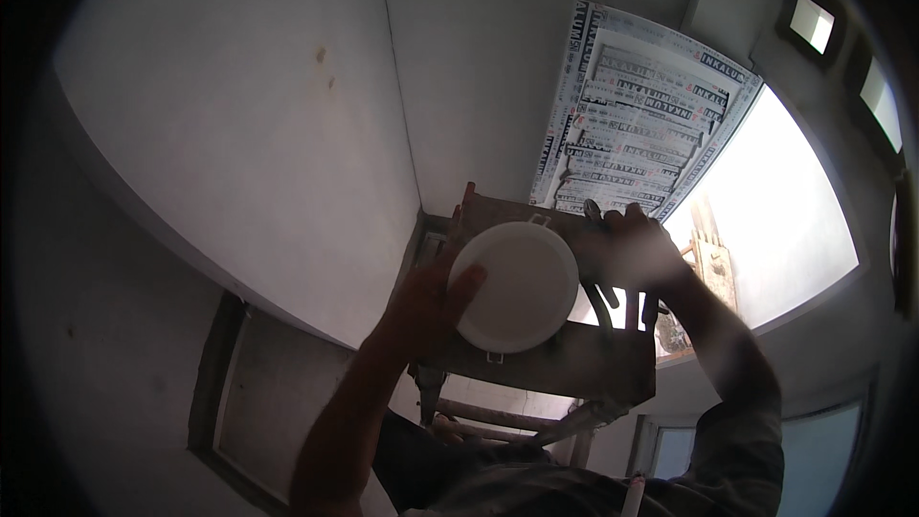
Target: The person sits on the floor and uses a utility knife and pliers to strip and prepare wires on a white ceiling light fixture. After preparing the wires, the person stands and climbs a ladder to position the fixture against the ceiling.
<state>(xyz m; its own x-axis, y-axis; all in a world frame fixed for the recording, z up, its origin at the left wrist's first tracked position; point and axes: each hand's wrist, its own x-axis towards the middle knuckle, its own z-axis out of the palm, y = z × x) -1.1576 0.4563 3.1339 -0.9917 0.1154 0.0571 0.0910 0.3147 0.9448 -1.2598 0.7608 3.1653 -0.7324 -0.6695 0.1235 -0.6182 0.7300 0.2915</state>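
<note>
A round white downlight (517, 287) with wire spring clips on its rim is in front of me, its pale face showing. My left hand (438, 289) grips it by the left edge, thumb lying on the face and fingers behind it. To the right of the light, my right hand (637, 244) is closed around a dark tool (592, 211) that looks like pliers. Its rounded end pokes out above the fist and dark handle-like parts hang below. Shadow hides most of the tool and the fingers' exact grip.
Beneath my hands is the brown top of a ladder or stand (613, 364), with rungs (507, 416) lower down. A window panel (641, 105) wrapped in printed film stands beyond, beside a bright opening (790, 201). Grey walls surround me; a doorway frame (206, 373) is at lower left.
</note>
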